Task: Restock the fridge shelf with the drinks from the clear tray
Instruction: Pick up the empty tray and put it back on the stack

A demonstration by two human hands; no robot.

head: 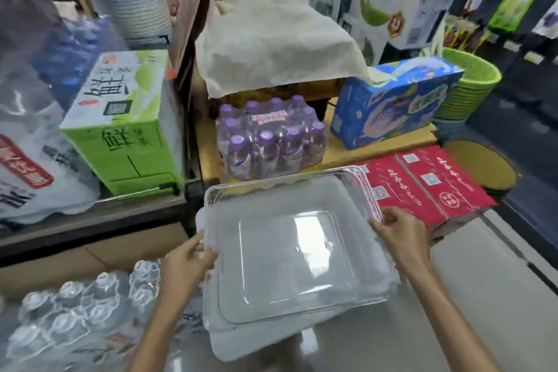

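Note:
The clear tray [356, 181] is in the middle of the head view, held a little above a pale surface, and nothing lies in it. My left hand [187, 263] grips its left rim, thumb over the edge. On the right rim my right hand [398, 235] holds the tray the same way. No fridge shelf is in view. A shrink-wrapped pack of purple-capped bottles [271, 139] stands just beyond the tray's far edge.
A wrapped pack of clear water bottles [78, 308] lies at lower left. Red cartons [428, 187] sit right of the tray, a blue box [392, 106] behind them, a green carton [126, 121] on the left. A cloth-covered box [271, 42] and stacked green baskets [471, 87] stand farther back.

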